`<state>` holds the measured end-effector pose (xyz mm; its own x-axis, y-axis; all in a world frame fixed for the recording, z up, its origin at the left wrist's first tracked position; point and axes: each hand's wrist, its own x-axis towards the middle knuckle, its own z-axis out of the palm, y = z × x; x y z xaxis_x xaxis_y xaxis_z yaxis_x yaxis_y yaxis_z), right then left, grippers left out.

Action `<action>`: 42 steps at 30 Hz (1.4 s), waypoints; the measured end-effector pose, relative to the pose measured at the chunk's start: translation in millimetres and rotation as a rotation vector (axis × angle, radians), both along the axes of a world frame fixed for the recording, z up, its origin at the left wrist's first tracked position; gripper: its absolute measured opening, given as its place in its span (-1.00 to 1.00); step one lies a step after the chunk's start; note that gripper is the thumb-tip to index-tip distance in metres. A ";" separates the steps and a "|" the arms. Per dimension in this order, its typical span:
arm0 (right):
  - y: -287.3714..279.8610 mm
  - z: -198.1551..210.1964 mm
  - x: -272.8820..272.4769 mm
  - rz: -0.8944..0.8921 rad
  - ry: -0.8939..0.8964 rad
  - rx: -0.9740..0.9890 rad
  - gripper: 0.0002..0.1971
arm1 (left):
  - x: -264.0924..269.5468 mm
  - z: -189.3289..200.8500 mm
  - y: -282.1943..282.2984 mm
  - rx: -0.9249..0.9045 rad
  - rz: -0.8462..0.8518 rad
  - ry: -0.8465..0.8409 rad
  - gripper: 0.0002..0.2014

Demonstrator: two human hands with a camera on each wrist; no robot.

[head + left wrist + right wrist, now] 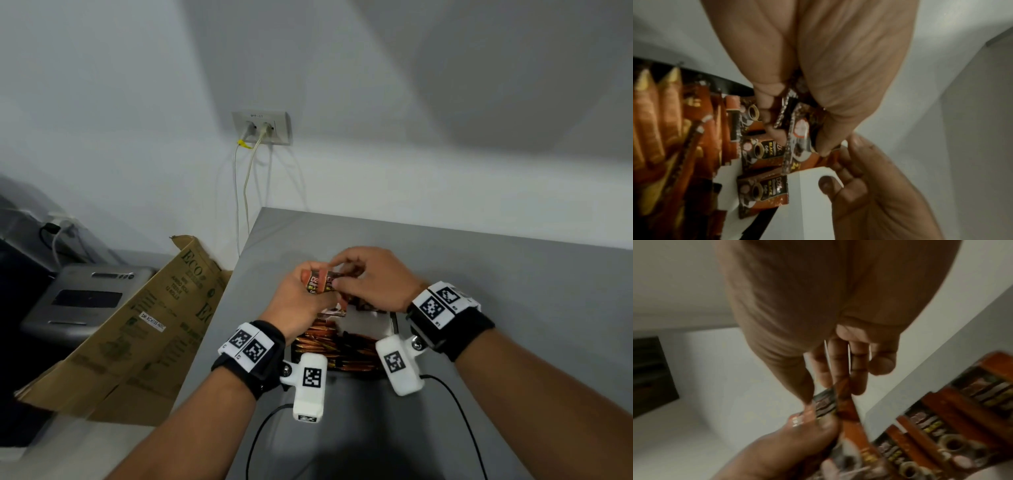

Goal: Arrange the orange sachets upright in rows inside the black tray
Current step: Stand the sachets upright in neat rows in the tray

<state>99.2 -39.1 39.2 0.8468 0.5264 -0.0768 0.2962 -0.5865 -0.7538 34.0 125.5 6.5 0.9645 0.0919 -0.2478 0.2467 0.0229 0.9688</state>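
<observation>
My left hand (308, 279) grips a small bunch of orange sachets (322, 281) above the far end of the black tray (395, 323). My right hand (339, 274) meets it from the right and pinches one sachet (843, 400) of that bunch between thumb and fingers. In the left wrist view the held sachets (799, 133) stick out below my left hand's curled fingers (764, 110). Several sachets (657, 116) stand upright in rows at the near end of the tray (729, 86). Others (761, 150) lie flat on its pale floor.
The tray sits on a grey table (496, 274) against a white wall. A cardboard box (137, 329) leans at the table's left edge, with a grey device (85, 301) beyond it. Black cables (260, 438) trail from the wrist cameras over the near table.
</observation>
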 end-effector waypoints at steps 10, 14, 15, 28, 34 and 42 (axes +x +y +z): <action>4.1 -32.2 24.2 -0.007 -0.077 -0.377 -0.80 | -3.4 -14.8 28.7 0.030 0.292 0.139 -0.76; 12.7 -45.8 22.9 0.029 -0.083 -0.461 -0.82 | -7.5 -20.3 37.2 -0.005 0.307 0.178 -0.76; 14.3 -47.7 23.1 0.028 -0.085 -0.469 -0.82 | -8.9 -21.5 38.8 -0.001 0.307 0.185 -0.77; 16.7 -51.9 28.1 0.037 -0.097 -0.500 -0.75 | -11.5 -27.6 37.6 0.026 0.274 0.170 -0.74; 14.6 -37.0 25.1 -0.035 -0.126 -0.273 -0.84 | -13.5 -23.7 31.4 0.099 0.156 0.107 -0.65; 35.1 0.5 11.8 0.070 -0.067 -0.059 -0.87 | -8.6 -14.2 22.9 0.045 0.147 0.046 -0.57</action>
